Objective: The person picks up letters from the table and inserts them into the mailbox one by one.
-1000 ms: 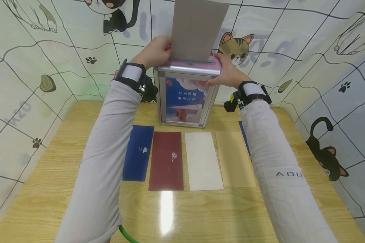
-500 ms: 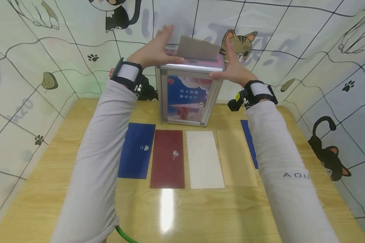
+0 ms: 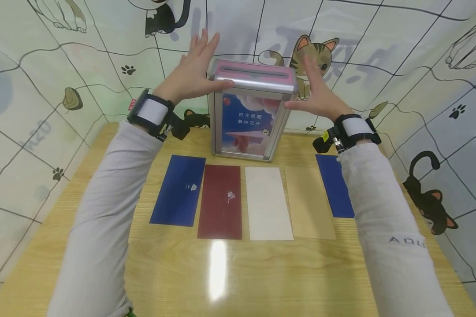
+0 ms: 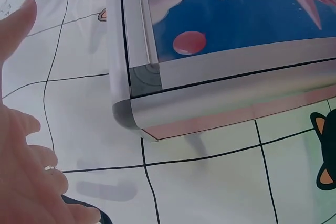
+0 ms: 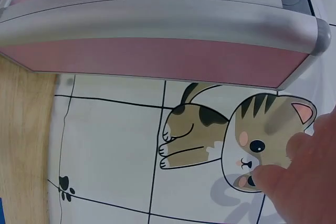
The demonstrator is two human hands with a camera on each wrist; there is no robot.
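A suggestion box (image 3: 243, 125) with a silver frame, pink panels and a blue poster stands upright at the back of the table. A dark slot (image 3: 258, 71) runs along its pink top, with nothing sticking out of it. My left hand (image 3: 194, 72), fingers spread, is at the box's upper left corner; in the left wrist view the left hand (image 4: 26, 166) is apart from the frame. My right hand (image 3: 319, 94) is spread beside the upper right corner. In the right wrist view, part of the right hand (image 5: 304, 166) shows below the box's pink side (image 5: 157, 59).
In a row before the box lie a blue envelope (image 3: 178, 190), a dark red envelope (image 3: 220, 202), a white envelope (image 3: 268, 203), a tan envelope (image 3: 309, 202) and another blue envelope (image 3: 335, 185), partly under my right sleeve. A cat-patterned sheet (image 3: 115, 88) surrounds the wooden table (image 3: 174, 273).
The grey-brown envelope sank down into the slot and is out of sight. My left hand let go of it and opened; both hands drew outward from the box.
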